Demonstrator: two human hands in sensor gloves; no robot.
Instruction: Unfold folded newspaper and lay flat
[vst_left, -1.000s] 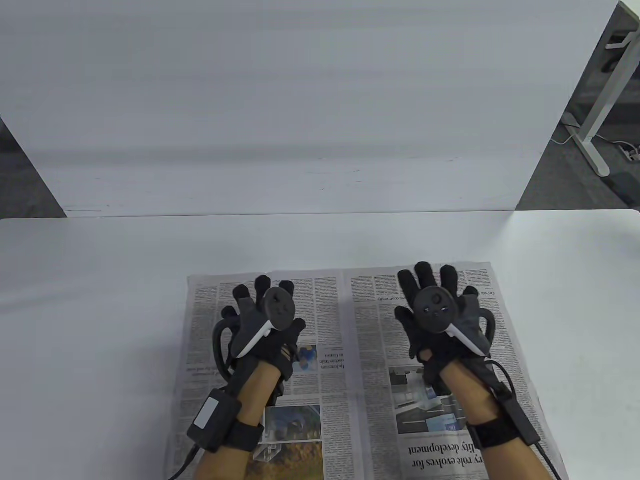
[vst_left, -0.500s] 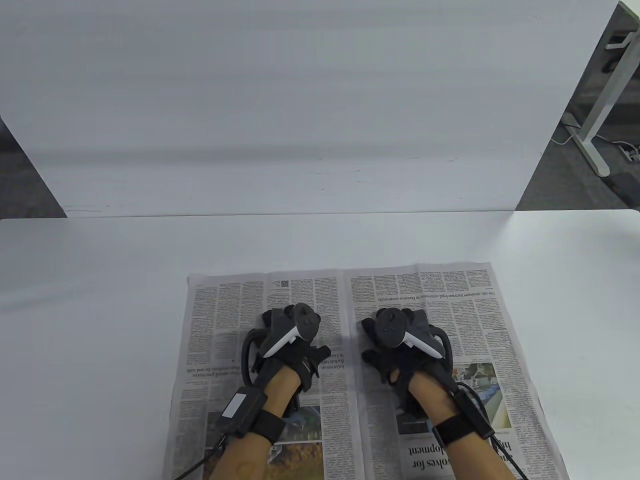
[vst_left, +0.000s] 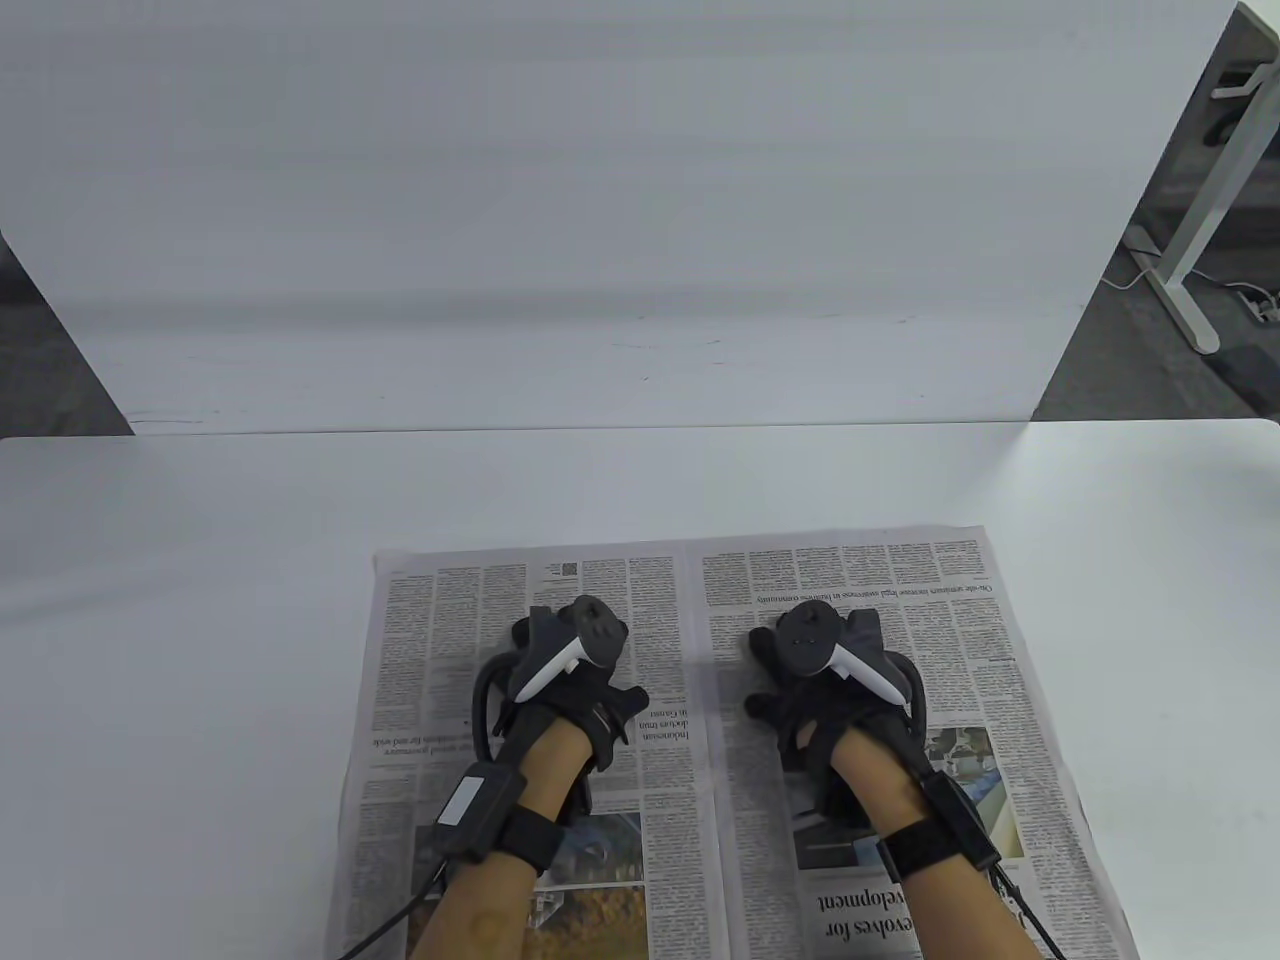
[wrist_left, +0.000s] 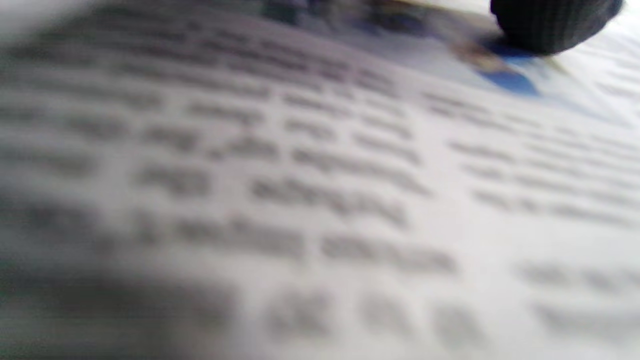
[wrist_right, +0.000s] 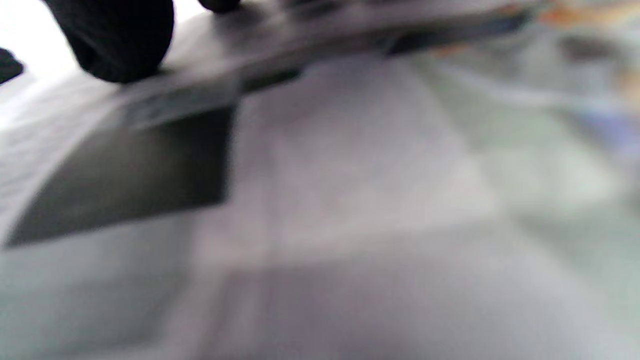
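Hands on newspaper, table

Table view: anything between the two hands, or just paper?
Just paper. Between the left hand and the right hand lies the newspaper and its centre crease, nothing on it. Wrist views are too blurred to add anything.

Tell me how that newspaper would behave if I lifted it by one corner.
The newspaper is thin open sheets, so it would probably flop and sag. The centre crease may make it fold shut again. It looks light and easy to tear.
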